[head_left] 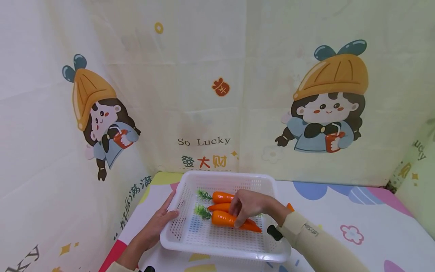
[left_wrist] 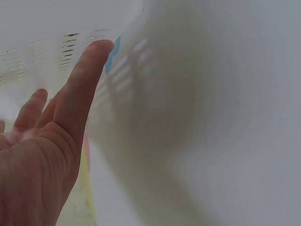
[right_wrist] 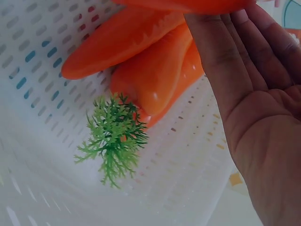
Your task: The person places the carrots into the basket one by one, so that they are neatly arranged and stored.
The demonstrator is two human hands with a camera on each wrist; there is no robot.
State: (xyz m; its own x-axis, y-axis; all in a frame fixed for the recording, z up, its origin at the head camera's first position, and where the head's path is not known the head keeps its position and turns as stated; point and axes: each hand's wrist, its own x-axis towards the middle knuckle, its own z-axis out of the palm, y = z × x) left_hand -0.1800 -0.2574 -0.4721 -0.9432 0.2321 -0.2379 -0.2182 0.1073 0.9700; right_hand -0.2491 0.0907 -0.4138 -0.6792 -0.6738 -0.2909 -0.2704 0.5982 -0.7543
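A white plastic basket [head_left: 210,248] with slotted walls holds several orange toy carrots, some with feathery green tops. My right hand [head_left: 249,204] reaches in from the right and pinches the front carrot [head_left: 221,218], its thumb on the near side. In the right wrist view, that hand's fingers [right_wrist: 218,52] meet an orange carrot [right_wrist: 188,4] at the top edge. Below it lie more carrots [right_wrist: 122,42] and a green top [right_wrist: 115,136]. My left hand [head_left: 156,224] rests at the basket's left side, its fingers extended along the outer wall in the left wrist view.
The basket stands on a table with a white patterned cloth [head_left: 326,226]. Printed curtains [head_left: 258,158] hang behind and at both sides, close to the table's back edge. A small orange tip [head_left: 290,206] shows past my right forearm, near the basket's right rim.
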